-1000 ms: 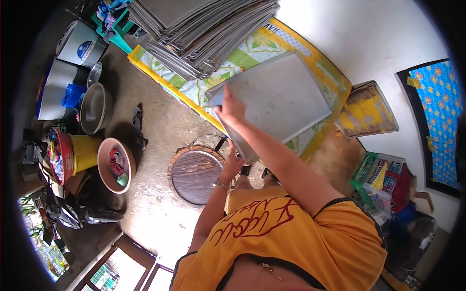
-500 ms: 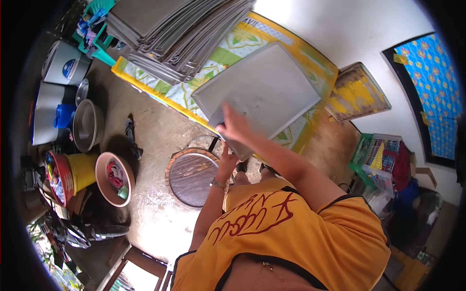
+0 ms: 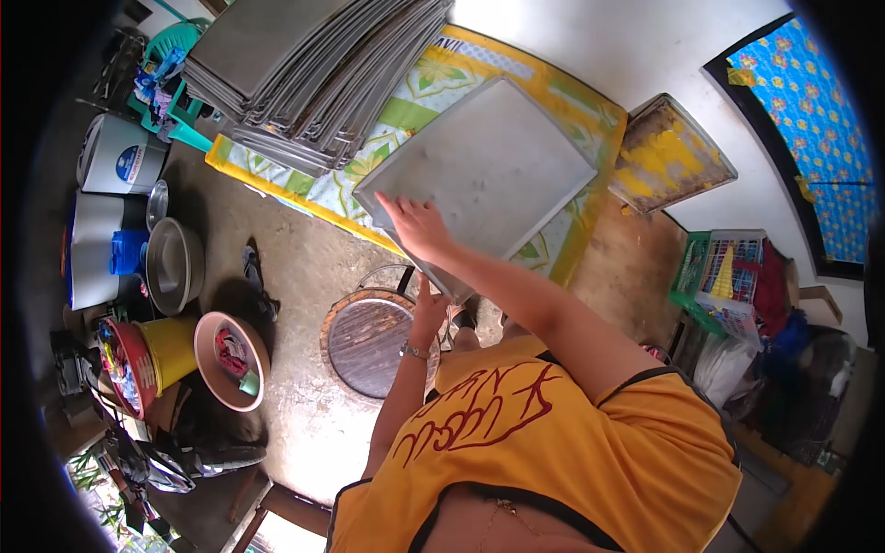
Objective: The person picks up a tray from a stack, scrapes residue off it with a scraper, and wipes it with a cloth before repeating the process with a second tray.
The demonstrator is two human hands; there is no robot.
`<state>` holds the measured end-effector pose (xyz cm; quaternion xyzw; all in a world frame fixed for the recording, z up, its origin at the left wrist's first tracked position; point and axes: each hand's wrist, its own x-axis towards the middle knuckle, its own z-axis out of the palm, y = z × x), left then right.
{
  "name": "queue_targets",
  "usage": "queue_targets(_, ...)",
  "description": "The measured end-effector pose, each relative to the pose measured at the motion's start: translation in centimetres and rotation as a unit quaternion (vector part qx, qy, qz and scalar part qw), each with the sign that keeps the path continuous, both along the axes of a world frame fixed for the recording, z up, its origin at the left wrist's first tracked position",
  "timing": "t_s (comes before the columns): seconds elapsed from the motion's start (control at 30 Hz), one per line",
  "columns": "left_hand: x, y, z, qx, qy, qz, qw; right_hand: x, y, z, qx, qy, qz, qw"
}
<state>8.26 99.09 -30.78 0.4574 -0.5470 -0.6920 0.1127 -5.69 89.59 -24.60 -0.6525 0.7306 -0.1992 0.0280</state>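
Observation:
A grey metal baking tray (image 3: 498,175) lies on the patterned tablecloth, its near corner jutting past the table edge toward me. My right hand (image 3: 417,229) rests over the tray's left part, fingers spread and stretched out on the surface; any thin thing under the palm is hidden. Below it, my left hand (image 3: 428,311), with a watch on the wrist, holds the tray's near corner, thumb pointing up and the other fingers partly hidden. A tall stack of similar trays (image 3: 304,74) stands on the table at the upper left.
A round wooden stool (image 3: 371,341) stands close to my left arm. Basins and buckets, including a pink basin (image 3: 260,369), line the floor at left. A yellow-stained tray (image 3: 673,152) leans on the wall at right, near a green crate (image 3: 691,276).
My right hand has slid left over the tray toward its left edge, and its fingers are more spread. My left hand stays at the near corner. The view has shifted slightly.

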Motion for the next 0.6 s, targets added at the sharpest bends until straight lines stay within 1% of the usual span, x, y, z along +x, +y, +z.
queue_targets(0.03,-0.3,-0.2,0.5,0.007,-0.001,0.007,1.000,0.2,-0.9,0.1,0.008,-0.096,-0.032,0.995)
queue_targets(0.1,-0.3,-0.1,1.6,0.024,-0.006,0.014,1.000,1.7,-3.1,0.2,0.024,-0.287,-0.101,0.952)
queue_targets(0.17,-0.4,-0.1,1.6,0.010,-0.013,0.010,1.000,3.0,-6.4,-2.6,0.038,-0.322,-0.133,0.936)
queue_targets(0.23,-0.6,-0.2,1.5,-0.009,-0.005,0.007,1.000,3.5,-9.0,-2.4,0.127,-0.433,-0.194,0.871)
queue_targets(0.3,-0.8,-0.3,1.8,-0.019,0.002,0.010,1.000,2.8,-9.5,-2.0,0.058,-0.462,-0.173,0.868)
queue_targets(0.37,-1.1,-0.5,2.3,-0.019,-0.006,0.012,1.000,2.1,-8.8,-0.9,0.067,-0.510,-0.183,0.838)
queue_targets(0.4,-1.3,-0.6,2.8,-0.003,-0.024,0.015,1.000,2.2,-9.1,-3.0,0.058,-0.521,-0.183,0.832)
queue_targets(0.43,-1.3,-0.8,2.8,0.012,-0.043,0.018,0.999,2.0,-8.9,-3.5,0.010,-0.551,-0.164,0.818)
queue_targets(0.5,-0.5,-0.9,-0.7,-0.073,-0.015,-0.008,0.997,2.3,-8.7,-4.5,-0.008,-0.572,-0.176,0.801)
queue_targets(0.57,-1.0,-0.6,0.6,-0.074,0.019,0.006,0.997,2.7,-7.8,-3.5,0.100,-0.550,-0.206,0.803)
queue_targets(0.6,-1.4,-0.5,1.4,-0.067,0.025,0.011,0.997,3.1,-7.7,-3.9,0.153,-0.434,-0.188,0.868)
